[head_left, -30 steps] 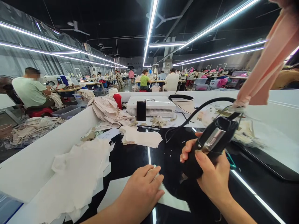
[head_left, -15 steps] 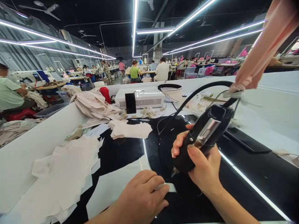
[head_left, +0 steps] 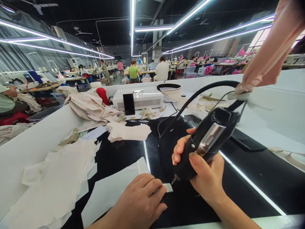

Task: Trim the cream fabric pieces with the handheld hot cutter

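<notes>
My right hand (head_left: 209,178) is wrapped round a black corded hand tool (head_left: 206,144) with a silver metal plate on its side. The tool tilts down to the left, its thin metal tip close to the end of a small pale strip (head_left: 168,187). My left hand (head_left: 143,198) lies palm down with slightly bent fingers, pressing the strip and a white cut fabric piece (head_left: 111,184) onto the black tabletop (head_left: 164,162). The fingertips hide part of the strip, so I cannot tell whether it joins the fabric piece.
Fabric pieces (head_left: 52,181) are stacked on the left, with smaller cut pieces (head_left: 128,131) farther back. A white box (head_left: 147,98) and a phone (head_left: 129,104) stand at the back. The tool's black cable (head_left: 202,92) loops up to a hanging pink cloth (head_left: 267,57). White walls border the table.
The whole view has shifted slightly, so the table things sit a little farther left. The tool's tip is now nearer the strip's end. Both hands keep their poses.
</notes>
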Demonstrator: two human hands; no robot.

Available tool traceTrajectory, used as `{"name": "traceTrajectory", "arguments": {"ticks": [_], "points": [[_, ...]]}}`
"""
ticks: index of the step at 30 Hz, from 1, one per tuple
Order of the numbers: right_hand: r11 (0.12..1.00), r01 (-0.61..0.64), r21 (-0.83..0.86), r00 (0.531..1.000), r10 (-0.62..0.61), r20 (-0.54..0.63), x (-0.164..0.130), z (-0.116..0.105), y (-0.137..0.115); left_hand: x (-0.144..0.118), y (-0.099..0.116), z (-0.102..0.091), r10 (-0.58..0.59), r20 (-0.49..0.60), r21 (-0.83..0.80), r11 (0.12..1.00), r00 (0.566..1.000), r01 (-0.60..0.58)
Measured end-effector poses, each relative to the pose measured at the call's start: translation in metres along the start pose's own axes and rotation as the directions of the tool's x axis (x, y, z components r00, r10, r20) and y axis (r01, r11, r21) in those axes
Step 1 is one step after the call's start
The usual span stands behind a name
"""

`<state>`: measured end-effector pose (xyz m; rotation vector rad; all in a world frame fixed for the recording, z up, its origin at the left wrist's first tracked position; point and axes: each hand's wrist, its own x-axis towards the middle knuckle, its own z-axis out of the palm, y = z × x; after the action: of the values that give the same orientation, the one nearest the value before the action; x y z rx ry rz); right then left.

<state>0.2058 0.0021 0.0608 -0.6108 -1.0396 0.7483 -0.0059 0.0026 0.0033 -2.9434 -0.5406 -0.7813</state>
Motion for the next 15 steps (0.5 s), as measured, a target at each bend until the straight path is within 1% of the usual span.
{"name": "traceTrajectory", "arguments": {"ticks": [9, 15], "points": [[1.0, 0.022, 0.003, 1.0, -0.022, -0.008, -0.0026, 0.003, 0.0017, 0.0005, 0.0005, 0.0002, -0.012, -0.019, -0.029, 1.0, 1.0, 0.012], [1.0, 0.008, 0.007, 1.0, -0.008, 0.0, -0.0037, 0.0026, 0.0041, 0.0009, 0.0027, 0.0014, -0.013, -0.033, -0.021, 1.0, 0.999, 0.013]]}}
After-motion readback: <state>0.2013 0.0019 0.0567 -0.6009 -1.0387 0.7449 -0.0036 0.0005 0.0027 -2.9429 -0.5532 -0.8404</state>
